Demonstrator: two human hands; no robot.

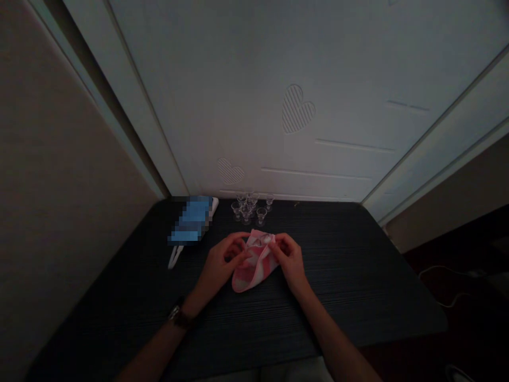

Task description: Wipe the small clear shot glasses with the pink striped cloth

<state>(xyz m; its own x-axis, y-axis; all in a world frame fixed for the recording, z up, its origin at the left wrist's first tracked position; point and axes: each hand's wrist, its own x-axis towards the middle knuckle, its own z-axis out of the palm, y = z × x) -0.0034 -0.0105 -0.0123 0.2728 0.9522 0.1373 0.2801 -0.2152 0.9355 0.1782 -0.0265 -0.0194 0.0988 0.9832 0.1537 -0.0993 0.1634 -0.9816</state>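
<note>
A pink and white cloth (260, 265) is held between my two hands above the dark table. My left hand (226, 258) has its fingers curled around the cloth's left side. On the other side, my right hand (291, 258) pinches the cloth's upper right corner between thumb and fingers. Within the folds, near my right thumb, shows a small clear glass (267, 240), mostly covered. Just beyond the cloth stands a cluster of several small stemmed glasses (246, 212), with one glass (261, 216) at its near right. A watch is on my left wrist.
A phone (193, 218) with a blurred blue screen lies at the back left, and a white strap (175, 257) hangs off it. The dark table (350, 270) ends at a white panel (246, 106) with heart reliefs. White cables (449, 270) lie beyond its right edge.
</note>
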